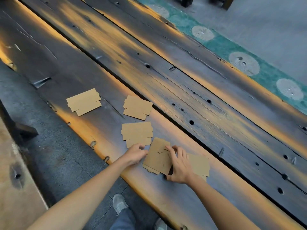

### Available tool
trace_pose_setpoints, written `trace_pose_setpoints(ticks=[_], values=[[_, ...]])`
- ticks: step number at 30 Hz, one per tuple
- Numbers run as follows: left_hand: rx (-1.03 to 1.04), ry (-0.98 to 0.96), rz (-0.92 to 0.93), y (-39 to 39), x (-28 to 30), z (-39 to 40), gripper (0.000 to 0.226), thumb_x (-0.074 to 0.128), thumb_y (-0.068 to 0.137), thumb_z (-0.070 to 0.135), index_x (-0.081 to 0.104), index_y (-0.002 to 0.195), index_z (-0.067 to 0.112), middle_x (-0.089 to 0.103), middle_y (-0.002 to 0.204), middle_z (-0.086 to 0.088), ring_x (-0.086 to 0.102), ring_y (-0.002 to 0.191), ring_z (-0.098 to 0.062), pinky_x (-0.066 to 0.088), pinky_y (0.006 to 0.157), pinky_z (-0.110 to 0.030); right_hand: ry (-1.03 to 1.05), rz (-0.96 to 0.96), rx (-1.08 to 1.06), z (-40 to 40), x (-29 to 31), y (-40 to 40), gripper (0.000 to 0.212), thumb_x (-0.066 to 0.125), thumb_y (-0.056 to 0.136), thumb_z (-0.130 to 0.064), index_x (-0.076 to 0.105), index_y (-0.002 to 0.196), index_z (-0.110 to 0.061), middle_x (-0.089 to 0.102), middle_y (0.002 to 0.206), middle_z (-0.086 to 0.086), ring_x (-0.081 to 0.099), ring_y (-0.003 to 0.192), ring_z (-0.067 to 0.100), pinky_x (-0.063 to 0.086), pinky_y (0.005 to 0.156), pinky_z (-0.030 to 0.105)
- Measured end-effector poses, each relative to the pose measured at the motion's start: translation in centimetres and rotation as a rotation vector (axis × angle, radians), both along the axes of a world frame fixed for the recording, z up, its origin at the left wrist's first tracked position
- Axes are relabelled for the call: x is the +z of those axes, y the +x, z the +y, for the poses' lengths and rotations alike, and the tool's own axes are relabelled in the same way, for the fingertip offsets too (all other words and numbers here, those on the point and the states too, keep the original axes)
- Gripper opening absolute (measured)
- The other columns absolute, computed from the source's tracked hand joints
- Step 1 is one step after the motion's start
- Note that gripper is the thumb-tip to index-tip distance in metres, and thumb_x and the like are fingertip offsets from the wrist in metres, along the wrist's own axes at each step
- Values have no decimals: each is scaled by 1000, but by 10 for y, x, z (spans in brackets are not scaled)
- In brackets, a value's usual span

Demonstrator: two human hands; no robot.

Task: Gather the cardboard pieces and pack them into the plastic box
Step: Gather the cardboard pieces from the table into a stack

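While both bare arms reach over the near plank, the right hand [180,165] grips a tilted cardboard piece [158,157], fingers over its top edge and thumb beneath. The left hand [135,153], fingers curled, touches that piece's left edge. Another piece [199,164] lies flat at three o'clock of the held one; three more lie at eleven: nearest [137,133], middle [137,107], far left [83,101]. The table [182,83] is dark, knotted planks with orange-lit edges. Beyond, at one o'clock, a green patterned strip [222,45] borders grey floor [265,22].

Bare planks [191,83] beyond cardboard pieces [137,107]; nothing upright.
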State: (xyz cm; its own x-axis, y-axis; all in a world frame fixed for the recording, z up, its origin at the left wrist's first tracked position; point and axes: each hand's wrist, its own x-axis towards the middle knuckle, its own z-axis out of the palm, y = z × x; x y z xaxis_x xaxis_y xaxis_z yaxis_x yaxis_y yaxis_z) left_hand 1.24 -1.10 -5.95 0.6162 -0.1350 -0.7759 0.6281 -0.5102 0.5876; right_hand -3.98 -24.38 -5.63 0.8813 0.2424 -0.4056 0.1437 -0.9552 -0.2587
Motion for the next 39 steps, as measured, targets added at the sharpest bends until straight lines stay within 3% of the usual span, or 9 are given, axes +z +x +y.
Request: trace_pose_setpoints(ticks=[2,6,9,12,15,21,26,30,39], values=[[1,10,-29,1,0,13,55,63,88,31,53,139,14,63,135,-21,61,121,-31,53,95,-41,21,-16,19,4,9,-1,116,68,56,-63,15,152,-26,29,140,10,32,128,29,38,101,40],[-1,-57,7,-1,13,28,49,60,97,29,50,143,14,57,142,-13,57,114,-19,49,72,-26,69,-15,90,11,25,0,114,65,57,-63,19,153,-23,30,140,9,35,126,29,40,99,38],[9,-124,52,-7,18,40,53,59,99,31,46,147,15,53,144,-9,53,130,-22,48,89,-30,88,-6,138,20,35,3,113,69,57,-58,18,152,-23,28,141,7,36,126,28,43,100,37],[62,-210,108,-14,19,56,52,62,97,30,46,145,16,57,139,-5,55,126,-19,47,101,-33,104,-3,167,34,46,9,115,71,58,-57,17,153,-22,26,144,6,32,129,24,41,104,34],[138,-314,132,-14,20,74,28,64,97,18,57,124,20,68,120,2,63,116,-17,45,113,-39,117,-12,203,51,49,18,114,75,60,-53,18,153,-22,26,146,6,32,131,24,40,104,30],[338,-369,82,-13,19,109,27,64,97,7,65,122,15,79,112,-1,75,102,-15,60,77,-25,157,0,305,84,46,42,112,78,66,-48,13,155,-25,20,153,8,29,138,26,38,109,30],[440,-394,38,-16,12,137,29,62,99,10,63,128,10,77,119,-6,75,108,-20,60,91,-33,203,-41,327,107,36,65,112,80,72,-50,13,157,-22,16,161,4,28,145,23,41,109,31],[609,-364,-6,-10,12,164,34,62,98,6,59,132,8,74,126,-10,75,102,-19,62,73,-25,220,-25,126,118,17,89,110,81,78,-49,12,159,-22,10,166,-1,24,150,22,48,105,37],[844,-292,-7,22,5,198,50,66,96,8,52,144,9,73,127,-7,75,106,-21,58,86,-33,-7,112,281,117,-24,131,108,82,79,-44,15,161,-22,1,171,4,4,157,27,21,124,39]])
